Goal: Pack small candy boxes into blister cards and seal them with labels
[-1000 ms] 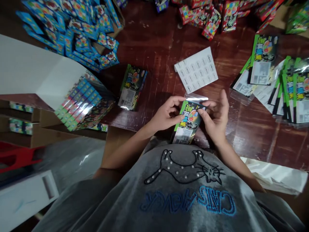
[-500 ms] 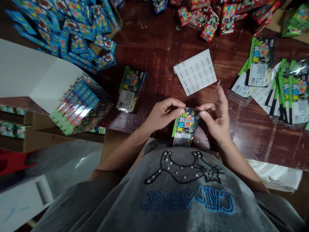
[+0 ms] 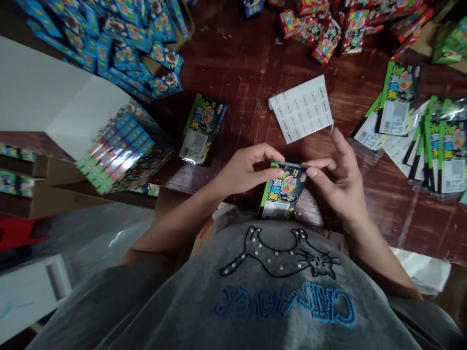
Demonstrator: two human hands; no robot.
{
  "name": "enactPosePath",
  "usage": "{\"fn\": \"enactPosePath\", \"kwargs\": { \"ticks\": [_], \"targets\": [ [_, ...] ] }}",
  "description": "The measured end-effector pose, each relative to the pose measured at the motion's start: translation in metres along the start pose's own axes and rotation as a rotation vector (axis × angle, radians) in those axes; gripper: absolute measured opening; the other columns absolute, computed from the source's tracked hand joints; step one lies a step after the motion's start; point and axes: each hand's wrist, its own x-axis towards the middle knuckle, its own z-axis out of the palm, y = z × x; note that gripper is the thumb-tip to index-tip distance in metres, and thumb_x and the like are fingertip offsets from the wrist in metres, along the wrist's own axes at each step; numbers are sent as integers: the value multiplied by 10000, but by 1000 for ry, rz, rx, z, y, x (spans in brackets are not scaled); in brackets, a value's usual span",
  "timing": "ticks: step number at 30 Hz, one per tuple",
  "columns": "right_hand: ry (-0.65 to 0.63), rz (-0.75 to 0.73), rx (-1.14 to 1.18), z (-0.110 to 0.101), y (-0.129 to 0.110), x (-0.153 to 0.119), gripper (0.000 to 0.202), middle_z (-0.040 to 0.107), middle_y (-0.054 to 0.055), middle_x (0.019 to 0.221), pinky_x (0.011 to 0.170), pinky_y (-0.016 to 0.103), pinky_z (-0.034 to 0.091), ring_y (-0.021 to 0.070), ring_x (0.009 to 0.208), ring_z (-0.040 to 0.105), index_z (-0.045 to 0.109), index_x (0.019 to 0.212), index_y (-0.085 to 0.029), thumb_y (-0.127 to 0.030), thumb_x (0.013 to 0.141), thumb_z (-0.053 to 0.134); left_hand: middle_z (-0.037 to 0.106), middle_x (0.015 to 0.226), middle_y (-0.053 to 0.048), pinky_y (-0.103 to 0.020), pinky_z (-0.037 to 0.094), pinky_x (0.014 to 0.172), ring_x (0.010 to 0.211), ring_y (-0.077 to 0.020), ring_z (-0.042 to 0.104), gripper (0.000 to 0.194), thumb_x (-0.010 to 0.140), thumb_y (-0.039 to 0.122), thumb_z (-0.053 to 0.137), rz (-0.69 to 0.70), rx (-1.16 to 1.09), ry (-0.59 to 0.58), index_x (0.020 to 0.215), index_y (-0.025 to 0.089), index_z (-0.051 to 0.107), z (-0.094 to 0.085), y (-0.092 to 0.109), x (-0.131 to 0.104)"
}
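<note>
A black and green candy packet [image 3: 282, 192] with a pale printed label lies at the table's front edge, close against my shirt. My left hand [image 3: 250, 170] pinches its top left corner between thumb and fingers. At the top right corner, the thumb and a finger of my right hand [image 3: 341, 180] are closed on the packet. The right index finger is raised, with a small clear sticker [image 3: 332, 127] at its tip. Beyond the hands lies a white sheet of oval stickers [image 3: 302, 109]. Another similar candy packet [image 3: 202, 130] rests to the left.
Blue candy boxes [image 3: 127, 53] are heaped at back left, red ones [image 3: 328, 36] at the back. More black and green packets [image 3: 452, 155] overlap on the right. A white-flapped carton [image 3: 54, 97] stands left, near stacked small boxes [image 3: 116, 150].
Both hands have shifted slightly right in view, and the packet's top edge shows more clearly between them. The fingers keep their hold on its corners; the view itself has moved a little.
</note>
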Motion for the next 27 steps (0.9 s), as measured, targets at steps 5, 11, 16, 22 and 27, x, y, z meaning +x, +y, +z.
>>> {"fn": "enactPosePath", "kwargs": {
  "ticks": [5, 11, 16, 22, 27],
  "targets": [
    [-64, 17, -40, -31, -30, 14, 343, 785, 33, 1100, 976, 445, 652, 231, 1016, 766, 741, 1224, -332, -496, 935, 825, 824, 1064, -55, -335, 626, 928, 981, -179, 775, 131, 904, 303, 809, 58, 6, 4, 973, 203, 759, 10, -9, 0],
    [-555, 66, -241, -36, -54, 53, 283, 749, 20, 902, 777, 394, 579, 201, 811, 690, 739, 918, -274, -552, 909, 788, 812, 1010, -55, -317, 611, 843, 901, -168, 754, 145, 907, 307, 794, 45, 39, 1, 992, 193, 766, 14, -3, 1],
    [-457, -79, -480, -20, -41, 57, 244, 746, 57, 1042, 886, 451, 576, 243, 931, 691, 720, 1030, -263, -477, 921, 760, 801, 1040, -55, -339, 611, 871, 925, -175, 749, 138, 923, 310, 771, 73, 27, 23, 1016, 207, 762, 13, -9, -3],
    [-383, -351, -548, -16, -32, 52, 179, 724, 59, 982, 874, 483, 571, 284, 969, 705, 755, 1022, -326, -500, 1009, 714, 769, 1227, -84, -404, 636, 980, 1138, -235, 745, 278, 954, 279, 747, 171, -33, 42, 1223, 247, 685, 21, -31, -24],
    [-523, -263, -395, 26, -36, 102, 264, 784, 57, 1137, 920, 431, 588, 236, 991, 743, 717, 1209, -299, -496, 1039, 677, 742, 1337, -110, -482, 585, 1126, 1271, -269, 722, 423, 1009, 297, 675, 231, 84, 223, 1427, 267, 622, -37, -30, -20]
  ]
}}
